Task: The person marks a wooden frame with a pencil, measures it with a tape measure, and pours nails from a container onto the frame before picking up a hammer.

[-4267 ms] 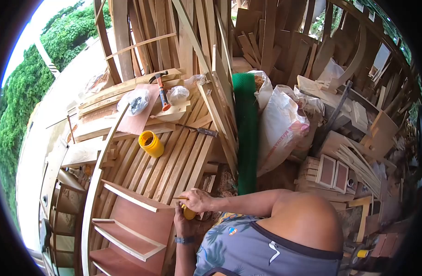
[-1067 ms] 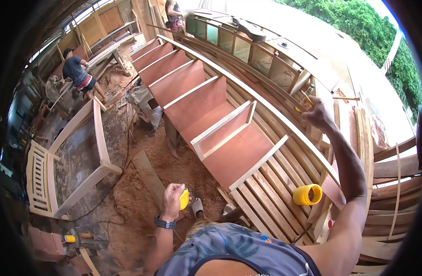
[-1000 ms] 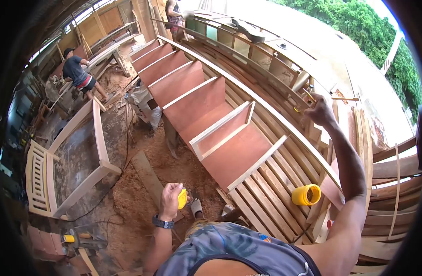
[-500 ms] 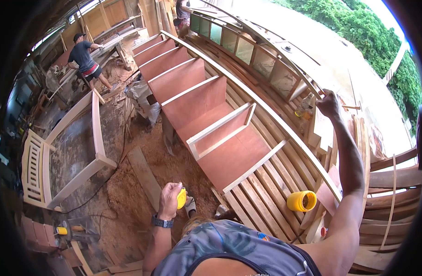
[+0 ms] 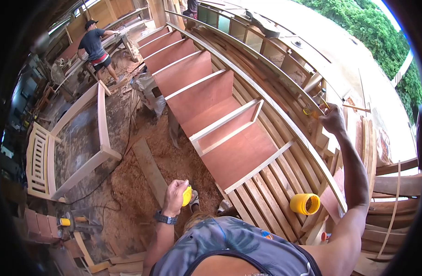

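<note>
My left hand point(image 5: 174, 198), with a watch at its wrist, is closed on a rounded yellow lid point(image 5: 187, 196) in front of my body. On the right, my right hand point(image 5: 333, 118) is raised and closed at the near end of a long thin wooden strip point(image 5: 247, 48), which runs away to the far end. A small thin yellow stick point(image 5: 325, 102) shows at its fingers. Between my hands lies a reddish plywood shelf unit point(image 5: 238, 156) with pale edges. An open yellow jar point(image 5: 305, 203) rests on wooden slats point(image 5: 270, 198) near my right arm.
A pale wooden bed-like frame point(image 5: 102, 119) stands left on a worn panel. Sawdust and a loose board point(image 5: 148, 170) cover the floor. At the far left a person point(image 5: 98, 46) bends over a bench. Curved timber point(image 5: 399, 202) is stacked at right.
The thin strip at my right hand has shifted down and left in view, away from the cabinet top behind it. My right hand has lowered slightly. My left hand keeps its yellow lid.
</note>
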`<state>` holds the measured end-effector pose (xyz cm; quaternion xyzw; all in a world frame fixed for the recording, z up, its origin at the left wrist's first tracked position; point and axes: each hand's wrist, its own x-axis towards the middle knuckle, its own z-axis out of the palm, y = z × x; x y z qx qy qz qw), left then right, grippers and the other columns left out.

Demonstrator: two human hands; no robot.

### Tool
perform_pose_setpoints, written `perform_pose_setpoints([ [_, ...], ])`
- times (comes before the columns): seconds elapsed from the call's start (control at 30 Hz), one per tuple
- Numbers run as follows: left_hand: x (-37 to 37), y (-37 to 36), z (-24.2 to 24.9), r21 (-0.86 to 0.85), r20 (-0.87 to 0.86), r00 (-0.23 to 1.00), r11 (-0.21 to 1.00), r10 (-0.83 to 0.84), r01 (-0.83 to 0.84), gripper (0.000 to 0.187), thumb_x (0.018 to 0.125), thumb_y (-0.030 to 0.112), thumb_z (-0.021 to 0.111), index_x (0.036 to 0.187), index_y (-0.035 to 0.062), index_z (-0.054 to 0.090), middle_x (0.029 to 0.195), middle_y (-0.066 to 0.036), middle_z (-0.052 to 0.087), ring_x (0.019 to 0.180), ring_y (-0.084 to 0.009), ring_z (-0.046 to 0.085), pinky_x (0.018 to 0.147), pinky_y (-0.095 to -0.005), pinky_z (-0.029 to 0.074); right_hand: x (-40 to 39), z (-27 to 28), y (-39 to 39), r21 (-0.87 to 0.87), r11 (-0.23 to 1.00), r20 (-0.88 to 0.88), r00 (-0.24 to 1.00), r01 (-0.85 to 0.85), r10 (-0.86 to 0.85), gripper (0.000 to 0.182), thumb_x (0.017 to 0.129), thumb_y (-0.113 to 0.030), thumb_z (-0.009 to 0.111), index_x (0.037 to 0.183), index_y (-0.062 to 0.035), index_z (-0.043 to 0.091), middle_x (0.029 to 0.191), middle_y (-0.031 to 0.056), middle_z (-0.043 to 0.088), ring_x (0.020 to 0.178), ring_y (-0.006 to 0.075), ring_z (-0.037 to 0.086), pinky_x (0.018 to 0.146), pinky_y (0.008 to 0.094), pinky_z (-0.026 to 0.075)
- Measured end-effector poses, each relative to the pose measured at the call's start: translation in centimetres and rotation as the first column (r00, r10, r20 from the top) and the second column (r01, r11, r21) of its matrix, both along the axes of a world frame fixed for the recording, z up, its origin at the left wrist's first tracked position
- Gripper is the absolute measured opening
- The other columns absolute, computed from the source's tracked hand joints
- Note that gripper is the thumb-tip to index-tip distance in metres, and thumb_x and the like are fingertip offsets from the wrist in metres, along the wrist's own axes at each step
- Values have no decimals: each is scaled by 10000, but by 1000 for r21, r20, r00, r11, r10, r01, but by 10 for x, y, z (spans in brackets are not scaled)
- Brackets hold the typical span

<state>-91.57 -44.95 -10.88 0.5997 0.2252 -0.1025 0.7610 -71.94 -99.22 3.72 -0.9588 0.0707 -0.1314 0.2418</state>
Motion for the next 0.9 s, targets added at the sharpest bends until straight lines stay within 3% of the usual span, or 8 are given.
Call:
perform_pose_setpoints([
  [0.1, 3, -2, -5, -15, 1, 1000, 1000, -18, 18, 215, 1013, 223, 656, 991, 49, 533, 798, -70, 652, 644, -162, 679, 573, -285, 568, -4, 0, 5, -10, 999, -59, 998, 38, -38, 357, 648, -135, 834, 967, -8, 740, 644, 64, 603, 601, 169, 581, 592, 351, 465],
  [0.4, 6, 6, -7, 38, 17, 998, 998, -55, 55, 272, 1051, 312, 562, 1010, 44, 542, 836, -120, 665, 668, -221, 701, 590, -348, 598, 5, -18, 9, -70, 997, -21, 999, -34, 32, 237, 657, -39, 630, 876, 9, 709, 730, 223, 677, 666, 309, 658, 693, 412, 526],
  [0.5, 2, 12, -10, 73, 2, 999, 997, -37, 37, 290, 1058, 326, 540, 1012, 40, 551, 836, -125, 668, 662, -227, 699, 587, -351, 595, 19, -47, -8, -116, 991, -2, 997, -73, 74, 249, 651, -59, 649, 888, -8, 703, 662, 192, 626, 609, 267, 608, 634, 388, 486],
  [0.63, -4, 13, -12, 65, -28, 999, 998, -19, 21, 252, 1048, 289, 539, 1021, 38, 556, 841, -136, 671, 666, -238, 697, 593, -365, 595, 31, -74, -15, -167, 984, -22, 998, -54, 51, 240, 631, -75, 653, 864, -21, 679, 794, 241, 680, 774, 391, 676, 719, 454, 522],
  [0.7, -4, 11, -9, -21, -61, 998, 1000, 14, -15, 203, 1012, 259, 555, 1013, 56, 564, 862, -133, 674, 686, -230, 709, 585, -351, 605, 41, -90, -21, -216, 973, -73, 995, -85, 71, 240, 636, -77, 649, 868, -17, 671, 812, 241, 684, 795, 409, 679, 731, 464, 525],
  [0.8, -1, 15, 6, -363, -202, 979, 930, -23, -53, 318, 891, 264, 494, 1082, 33, 599, 921, -196, 690, 781, -371, 712, 723, -519, 610, 60, -141, -55, -272, 933, -159, 967, -235, 197, 248, 670, -117, 666, 889, 0, 663, 887, 247, 707, 868, 434, 703, 785, 487, 549],
  [0.87, 5, 17, 20, -448, -173, 981, 894, -91, 3, 350, 865, 256, 473, 1097, 19, 585, 969, -212, 683, 871, -397, 706, 788, -556, 600, 66, -144, -49, -331, 908, -469, 879, -259, 80, 245, 730, -145, 678, 923, 5, 688, 908, 251, 720, 880, 408, 721, 781, 482, 560],
  [0.9, 7, 18, 24, -456, -161, 979, 889, -125, 38, 410, 837, 290, 472, 1114, 24, 613, 1010, -204, 680, 909, -409, 689, 815, -587, 571, 67, -155, -50, -308, 925, -443, 894, -225, 70, 305, 711, -164, 656, 945, 24, 712, 949, 259, 723, 905, 409, 719, 802, 485, 573],
])
